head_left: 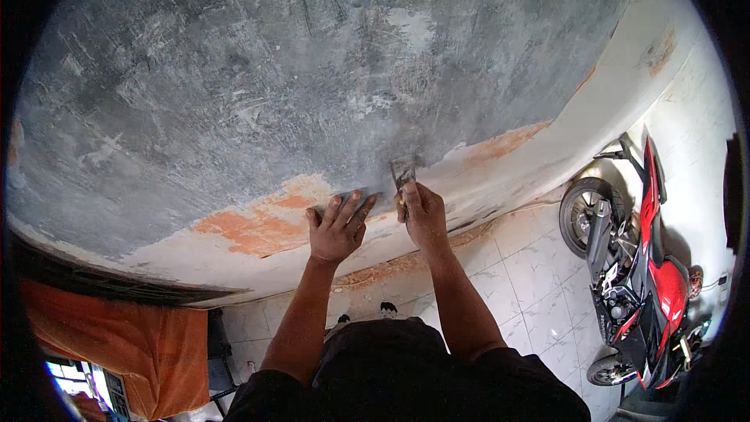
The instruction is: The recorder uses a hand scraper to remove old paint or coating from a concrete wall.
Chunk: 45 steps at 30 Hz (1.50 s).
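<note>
A wall [312,94] fills the upper view, its grey surface scraped and patchy. Along its lower part run white paint and exposed orange patches [254,228]. My left hand [337,227] lies against the wall at the border of grey and white, fingers spread and nothing in it. To its right, my right hand [422,215] grips a putty knife [404,173] by the handle, which the fingers mostly hide. The knife's blade points up and touches the grey surface.
A red and black motorcycle [652,266] stands at the right on white marbled floor tiles [539,297]. Reddish debris [383,272] lies along the wall's foot. An orange cloth [133,344] hangs at the lower left.
</note>
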Tool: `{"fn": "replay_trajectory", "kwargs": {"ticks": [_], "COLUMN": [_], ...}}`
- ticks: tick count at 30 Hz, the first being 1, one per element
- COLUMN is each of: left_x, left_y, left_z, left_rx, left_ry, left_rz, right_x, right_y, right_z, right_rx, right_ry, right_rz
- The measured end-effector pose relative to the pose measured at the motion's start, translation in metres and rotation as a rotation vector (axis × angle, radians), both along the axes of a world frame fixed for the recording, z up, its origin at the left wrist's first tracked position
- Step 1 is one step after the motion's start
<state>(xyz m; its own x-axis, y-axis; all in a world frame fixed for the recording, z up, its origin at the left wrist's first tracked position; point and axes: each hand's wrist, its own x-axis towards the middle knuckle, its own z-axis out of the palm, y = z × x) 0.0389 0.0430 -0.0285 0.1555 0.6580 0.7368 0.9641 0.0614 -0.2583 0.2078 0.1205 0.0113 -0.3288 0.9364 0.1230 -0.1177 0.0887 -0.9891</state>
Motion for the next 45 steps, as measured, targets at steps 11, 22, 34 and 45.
{"fn": "replay_trajectory", "kwargs": {"ticks": [11, 22, 34, 45], "left_x": [-0.002, 0.0, 0.0, 0.002], "left_y": [-0.002, 0.0, -0.003, -0.001], "left_z": [0.001, -0.004, -0.001, -0.002], "left_rx": [-0.026, 0.001, -0.029, -0.029], "left_ry": [-0.02, -0.014, -0.031, -0.021], "left_rz": [-0.005, -0.015, -0.017, -0.05], "right_x": [0.009, 0.012, 0.012, 0.013], "right_y": [-0.005, -0.005, 0.0, -0.008], "right_z": [0.0, -0.017, -0.019, -0.008], "right_rx": [-0.053, -0.088, -0.054, -0.128], "right_ry": [-0.043, -0.138, -0.059, -0.032], "right_rz": [0.011, -0.013, 0.041, 0.057]}}
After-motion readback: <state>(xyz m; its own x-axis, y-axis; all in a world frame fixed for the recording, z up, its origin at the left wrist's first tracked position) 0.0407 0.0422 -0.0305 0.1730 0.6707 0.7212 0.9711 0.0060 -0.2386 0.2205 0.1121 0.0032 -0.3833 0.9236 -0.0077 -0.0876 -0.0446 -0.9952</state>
